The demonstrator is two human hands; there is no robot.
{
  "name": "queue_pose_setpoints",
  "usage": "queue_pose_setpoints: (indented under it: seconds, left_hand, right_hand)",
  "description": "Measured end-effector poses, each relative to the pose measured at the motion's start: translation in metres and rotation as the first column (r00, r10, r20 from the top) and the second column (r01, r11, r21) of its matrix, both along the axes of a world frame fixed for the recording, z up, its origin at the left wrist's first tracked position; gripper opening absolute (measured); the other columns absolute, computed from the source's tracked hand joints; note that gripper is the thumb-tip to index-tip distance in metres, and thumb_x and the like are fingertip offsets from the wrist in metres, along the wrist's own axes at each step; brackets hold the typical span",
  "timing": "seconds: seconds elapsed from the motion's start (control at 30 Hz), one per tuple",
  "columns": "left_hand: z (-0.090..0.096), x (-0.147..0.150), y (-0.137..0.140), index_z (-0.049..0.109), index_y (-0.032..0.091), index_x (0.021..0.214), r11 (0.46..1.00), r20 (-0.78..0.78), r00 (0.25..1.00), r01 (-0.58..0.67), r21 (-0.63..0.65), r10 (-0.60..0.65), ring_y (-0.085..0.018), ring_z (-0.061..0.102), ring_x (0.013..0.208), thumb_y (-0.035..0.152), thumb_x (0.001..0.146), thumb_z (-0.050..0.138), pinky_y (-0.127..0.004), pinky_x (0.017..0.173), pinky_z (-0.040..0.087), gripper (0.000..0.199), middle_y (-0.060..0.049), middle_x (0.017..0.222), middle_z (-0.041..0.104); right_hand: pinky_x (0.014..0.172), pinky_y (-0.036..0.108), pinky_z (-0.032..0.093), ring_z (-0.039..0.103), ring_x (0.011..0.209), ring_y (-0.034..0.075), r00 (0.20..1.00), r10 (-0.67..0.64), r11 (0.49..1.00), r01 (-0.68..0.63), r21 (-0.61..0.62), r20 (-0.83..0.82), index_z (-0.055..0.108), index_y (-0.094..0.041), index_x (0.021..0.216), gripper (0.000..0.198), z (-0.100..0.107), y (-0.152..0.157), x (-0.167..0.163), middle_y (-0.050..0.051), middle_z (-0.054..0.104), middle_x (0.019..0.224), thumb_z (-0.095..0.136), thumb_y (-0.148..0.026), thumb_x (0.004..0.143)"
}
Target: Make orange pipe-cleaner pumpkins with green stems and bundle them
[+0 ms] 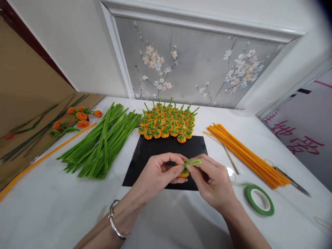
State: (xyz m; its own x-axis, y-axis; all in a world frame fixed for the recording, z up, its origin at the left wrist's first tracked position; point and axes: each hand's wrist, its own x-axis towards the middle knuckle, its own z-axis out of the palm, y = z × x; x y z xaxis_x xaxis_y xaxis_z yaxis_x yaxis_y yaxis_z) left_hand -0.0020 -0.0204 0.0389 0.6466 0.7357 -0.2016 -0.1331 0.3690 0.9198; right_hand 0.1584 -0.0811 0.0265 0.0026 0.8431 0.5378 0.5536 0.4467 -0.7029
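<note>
Over the black mat (155, 148), my left hand (160, 169) pinches a small orange pipe-cleaner pumpkin (183, 174) from its left side. My right hand (212, 176) has thumb and forefinger closed on the green pipe-cleaner stem (194, 162) at the pumpkin's top; the stem's free end points right. Fingers of both hands hide part of the pumpkin. Just beyond the mat stand rows of similar orange pumpkins (166, 126) with upright green stems. One of them, a single pumpkin (182, 138), sits at the mat's back edge.
A pile of green pipe cleaners (101, 141) lies left, beside a long orange pipe cleaner (52, 152) and orange fuzzy flowers (82, 119). To the right are orange pipe cleaners (246, 155), a thin stick (230, 159), scissors (293, 181) and a green tape roll (247, 197).
</note>
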Motion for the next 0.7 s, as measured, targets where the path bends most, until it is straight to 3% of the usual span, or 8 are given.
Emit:
queue_pose_setpoints:
  seconds: [0.2,0.37,0.5,0.7]
  left_hand:
    - [0.0035,0.0013,-0.0017,0.07,0.013,0.085,1.0,0.008,1.0,-0.005,0.023,0.005,-0.009,0.064,0.078,0.027,0.081,0.07,-0.021,0.071,0.06,0.014,-0.004,0.107,0.062]
    - [0.0023,0.0005,-0.0003,0.069,0.013,0.086,0.998,0.027,1.0,0.004,-0.068,-0.002,-0.01,0.062,0.075,0.034,0.084,0.065,-0.028,0.072,0.061,0.021,-0.003,0.093,0.061]
    - [0.002,-0.0011,0.001,0.066,0.012,0.077,0.994,0.061,0.998,0.031,-0.109,-0.025,-0.009,0.063,0.074,0.028,0.079,0.071,-0.028,0.073,0.06,0.018,-0.003,0.102,0.06]
    - [0.0015,-0.0026,0.0016,0.065,0.011,0.076,0.996,0.07,0.997,0.038,-0.082,-0.032,-0.009,0.064,0.071,0.024,0.077,0.073,-0.024,0.07,0.058,0.015,-0.004,0.105,0.06]
  right_hand:
    - [0.059,0.022,0.046,0.059,0.068,0.013,0.998,-0.047,0.999,0.046,-0.009,-0.032,0.063,-0.017,0.079,0.015,-0.0008,-0.0007,-0.0006,0.004,0.062,0.078,0.053,-0.009,0.087]
    - [0.065,0.024,0.048,0.06,0.074,0.014,0.997,0.017,1.0,-0.018,-0.008,-0.071,0.064,-0.018,0.083,0.017,-0.0009,0.0002,0.0003,0.004,0.063,0.082,0.051,-0.008,0.088]
    - [0.065,0.025,0.047,0.059,0.074,0.014,0.995,0.025,0.999,-0.028,-0.03,-0.093,0.064,-0.02,0.084,0.018,-0.0014,0.0013,-0.0001,0.003,0.061,0.082,0.05,-0.01,0.089]
    - [0.055,0.023,0.042,0.053,0.062,0.012,0.988,-0.066,0.99,0.047,-0.136,-0.14,0.056,-0.02,0.081,0.011,-0.0066,-0.0007,-0.0083,0.0,0.057,0.073,0.051,-0.017,0.091]
